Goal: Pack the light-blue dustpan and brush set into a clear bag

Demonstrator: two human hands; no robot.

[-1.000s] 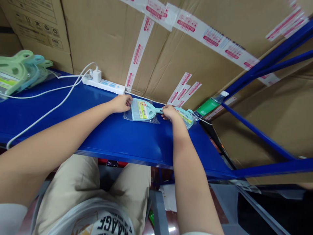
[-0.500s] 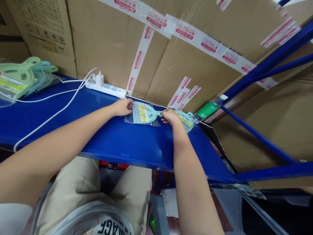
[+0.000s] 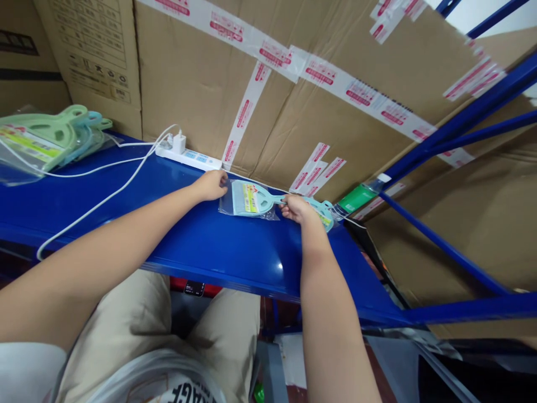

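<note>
A light-blue mini dustpan with a brush lies on the blue shelf, partly inside a clear plastic bag. My right hand is closed around the dustpan's handle. At the other end, the fingers of my left hand pinch the upper left edge of the bag, just off the brush end. A second light-blue dustpan, bagged and labelled, lies behind my right hand and is partly covered by it.
A stack of bagged green and blue dustpans sits at the left. A white power strip with cables runs along the cardboard boxes. A green-labelled bottle leans near the blue rack post at the right.
The dustpan has shifted slightly right with my right hand, and a small gap has opened between my left fingers and the brush end. The whole view has also shifted a little.
</note>
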